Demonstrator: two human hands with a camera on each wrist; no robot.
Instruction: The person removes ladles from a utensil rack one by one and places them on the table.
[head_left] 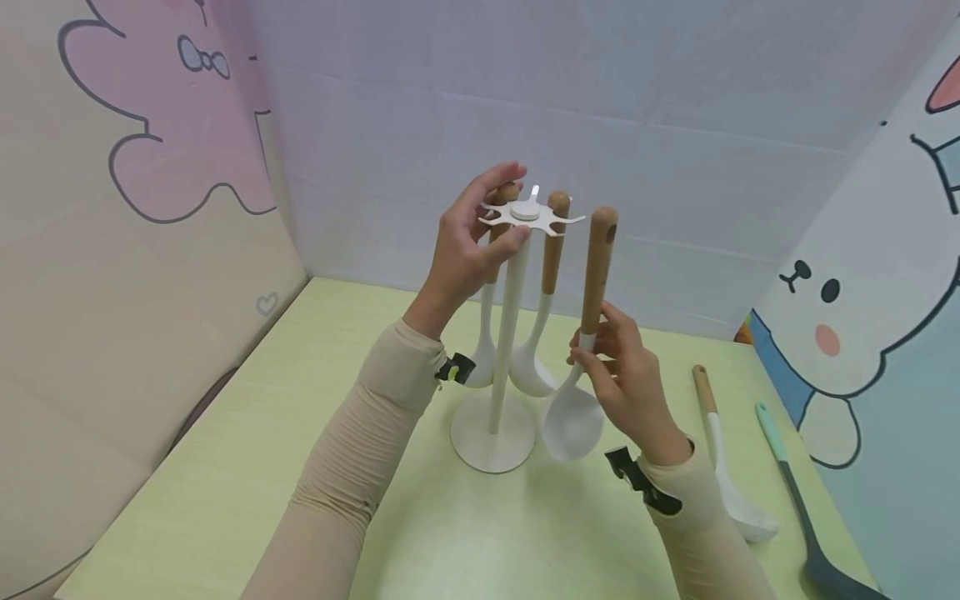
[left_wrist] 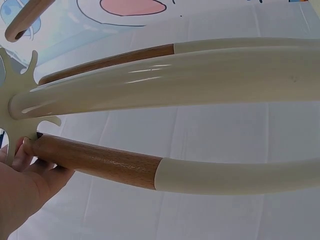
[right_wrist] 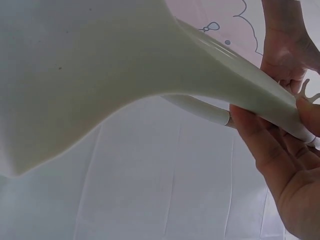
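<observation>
A white utensil stand with a round base and hooked top stands upright on the table. My left hand grips its top, thumb at the hooked plate and fingers by a hanging wooden handle. My right hand pinches the neck of a white utensil with a wooden handle and a broad, rounded head. It is held upright, handle up, just right of the stand. Two white utensils with wooden handles hang there: a ladle and another, partly hidden by the left hand and stand.
At the right of the pale green table lie a white ladle with a wooden handle and a dark grey utensil with a green handle. Cartoon-printed sheets line the sides; a plain backdrop rises behind.
</observation>
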